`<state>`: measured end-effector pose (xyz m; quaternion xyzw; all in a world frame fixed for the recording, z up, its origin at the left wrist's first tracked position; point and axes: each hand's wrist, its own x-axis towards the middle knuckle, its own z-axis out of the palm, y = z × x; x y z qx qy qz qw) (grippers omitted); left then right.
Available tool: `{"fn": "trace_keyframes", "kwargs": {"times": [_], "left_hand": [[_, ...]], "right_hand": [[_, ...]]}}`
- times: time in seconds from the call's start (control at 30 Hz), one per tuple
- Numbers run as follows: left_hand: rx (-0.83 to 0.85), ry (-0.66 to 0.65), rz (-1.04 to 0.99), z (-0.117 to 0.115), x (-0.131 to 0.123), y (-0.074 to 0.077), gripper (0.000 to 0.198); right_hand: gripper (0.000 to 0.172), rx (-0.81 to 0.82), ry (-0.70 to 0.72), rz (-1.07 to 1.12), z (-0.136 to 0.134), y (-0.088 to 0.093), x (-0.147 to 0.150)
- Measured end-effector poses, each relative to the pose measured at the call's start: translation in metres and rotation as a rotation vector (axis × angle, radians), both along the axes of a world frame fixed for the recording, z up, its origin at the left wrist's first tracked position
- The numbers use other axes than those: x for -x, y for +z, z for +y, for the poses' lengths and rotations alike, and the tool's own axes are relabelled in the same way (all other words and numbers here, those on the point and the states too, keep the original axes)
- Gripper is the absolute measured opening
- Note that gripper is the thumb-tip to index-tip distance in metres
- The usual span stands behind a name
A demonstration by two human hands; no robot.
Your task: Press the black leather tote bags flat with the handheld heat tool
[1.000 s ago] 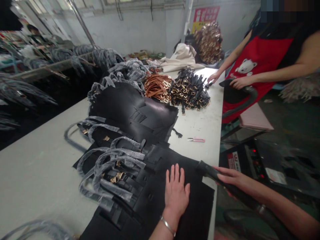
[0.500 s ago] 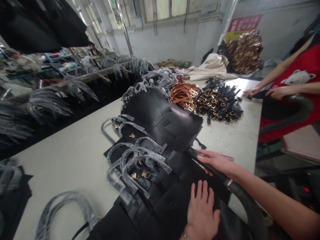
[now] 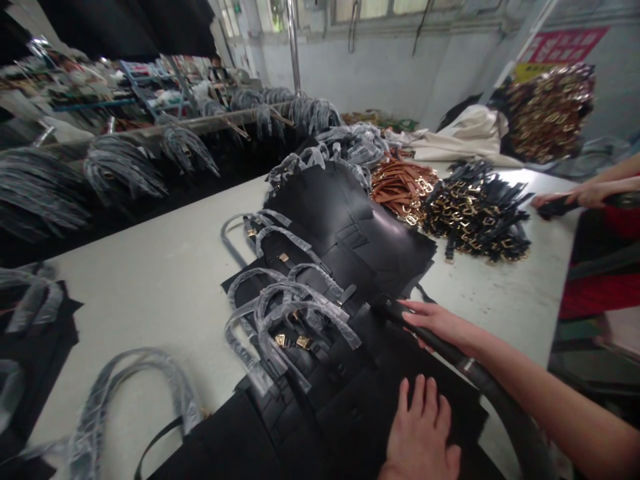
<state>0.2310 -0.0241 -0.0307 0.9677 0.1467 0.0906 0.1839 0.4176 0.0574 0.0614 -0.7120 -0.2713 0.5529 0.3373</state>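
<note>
Near the worktop's [image 3: 165, 260] right edge, here's the hose [image 3: 493, 393], and its tip has swung from the black sheet's [image 3: 383, 373] corner by that edge across to the sheet's far side, just beside the stacked black pieces [image 3: 320, 203]. The right hand [image 3: 440, 325] is wrapped round it; the left hand [image 3: 423, 433] lies palm down on the sheet, fingers out straight, holding nothing. So the work, it seems, has moved off that outer corner and inward from the worktop's edge, towards the wrapped handles [image 3: 325, 312]. Black on black, it's hard to say whether the tip actually touches the sheet.
</note>
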Motion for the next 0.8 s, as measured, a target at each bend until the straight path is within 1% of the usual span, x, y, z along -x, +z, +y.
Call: {"fn": "trace_keyframes", "kwargs": {"times": [0.1, 0.2, 0.27, 0.3, 0.37, 0.43, 0.53, 0.6, 0.67, 0.73, 0.8], "left_hand": [[-0.005, 0.001, -0.010, 0.000, 0.000, 0.000, 0.062], [-0.002, 0.006, -0.020, 0.002, 0.002, 0.002, 0.063], [0.001, 0.013, -0.027, 0.003, 0.004, 0.005, 0.063], [0.002, 0.015, -0.027, 0.003, 0.006, 0.007, 0.063], [0.007, 0.022, -0.023, 0.003, 0.007, 0.009, 0.063], [0.019, 0.032, -0.018, 0.002, 0.005, 0.011, 0.062], [0.049, 0.040, -0.025, 0.000, -0.007, 0.012, 0.059], [0.081, 0.021, -0.040, 0.000, -0.017, 0.011, 0.056], [0.128, -0.008, -0.071, 0.000, -0.021, 0.011, 0.048], [0.185, -0.014, -0.113, -0.002, -0.011, 0.011, 0.036], [0.232, 0.036, -0.138, -0.008, 0.016, 0.013, 0.030]], "right_hand": [[0.059, -0.047, -0.022, -0.042, 0.006, 0.006, 0.007], [0.064, -0.109, -0.054, -0.045, -0.005, 0.018, 0.005], [0.066, -0.105, -0.057, -0.018, -0.024, 0.026, -0.002], [0.068, -0.076, -0.055, -0.007, -0.035, 0.028, -0.006], [0.074, 0.004, -0.049, 0.002, -0.060, 0.030, -0.011], [0.077, 0.054, -0.049, 0.021, -0.082, 0.030, -0.010], [0.076, 0.077, -0.042, 0.083, -0.099, 0.030, 0.004], [0.077, 0.092, -0.027, 0.099, -0.100, 0.033, 0.019], [0.078, 0.111, 0.000, 0.100, -0.097, 0.036, 0.035], [0.080, 0.124, 0.038, 0.109, -0.094, 0.036, 0.051], [0.083, 0.128, 0.089, 0.132, -0.093, 0.035, 0.066]]}}
